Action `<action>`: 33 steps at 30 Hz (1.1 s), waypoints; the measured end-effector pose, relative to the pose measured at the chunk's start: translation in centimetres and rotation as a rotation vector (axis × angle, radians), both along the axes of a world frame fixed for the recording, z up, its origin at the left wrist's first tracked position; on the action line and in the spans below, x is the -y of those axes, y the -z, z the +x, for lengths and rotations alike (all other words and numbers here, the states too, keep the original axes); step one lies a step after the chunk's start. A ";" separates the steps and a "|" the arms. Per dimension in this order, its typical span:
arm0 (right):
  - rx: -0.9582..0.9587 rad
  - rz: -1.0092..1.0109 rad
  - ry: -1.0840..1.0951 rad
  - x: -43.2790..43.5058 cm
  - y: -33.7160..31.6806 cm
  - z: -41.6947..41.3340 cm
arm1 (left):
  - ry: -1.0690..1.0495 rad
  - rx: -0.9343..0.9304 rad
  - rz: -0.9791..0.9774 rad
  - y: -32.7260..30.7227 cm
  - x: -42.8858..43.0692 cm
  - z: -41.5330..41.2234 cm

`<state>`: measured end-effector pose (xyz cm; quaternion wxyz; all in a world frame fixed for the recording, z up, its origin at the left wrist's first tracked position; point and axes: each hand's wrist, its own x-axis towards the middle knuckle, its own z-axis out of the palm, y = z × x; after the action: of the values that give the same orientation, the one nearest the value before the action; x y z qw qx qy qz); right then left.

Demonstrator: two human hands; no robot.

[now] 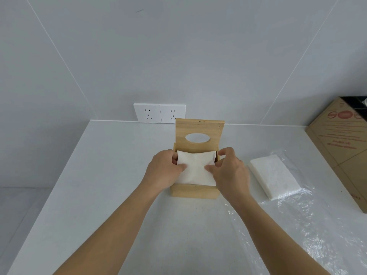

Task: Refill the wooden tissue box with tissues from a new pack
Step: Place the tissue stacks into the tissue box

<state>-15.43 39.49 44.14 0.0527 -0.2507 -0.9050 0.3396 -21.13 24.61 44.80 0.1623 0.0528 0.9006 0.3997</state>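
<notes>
A wooden tissue box [193, 192] stands on the white counter with its lid [199, 133] raised upright, an oval slot cut in it. A white stack of tissues [195, 167] lies inside the box. My left hand [164, 170] grips the stack's left edge, thumb on top. My right hand [230, 171] holds the right edge, thumb pressing the top and fingers over the box wall. A second stack of tissues [275, 176] lies to the right on the clear plastic wrapper [297, 225].
A brown cardboard carton [343, 147] stands at the right edge of the counter. Two white wall sockets [159, 113] sit on the tiled wall just behind the box. The counter's left edge [49, 191] drops off to a lower surface.
</notes>
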 end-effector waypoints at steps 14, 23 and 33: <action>0.075 0.466 -0.143 1.2 1.7 -0.9 | 0.056 -0.325 -0.211 1.1 -0.6 0.6; 0.028 0.652 -0.265 1.8 1.2 -0.4 | 0.264 -0.541 -0.355 2.2 -1.0 0.7; 0.040 0.863 -0.689 -1.1 -0.6 -0.9 | 0.476 -0.634 -0.475 2.8 -0.8 0.0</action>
<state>-16.33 40.60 44.71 0.0191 0.0980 -0.9926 -0.0695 -21.15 25.45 42.01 -0.0264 0.3391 0.9353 0.0980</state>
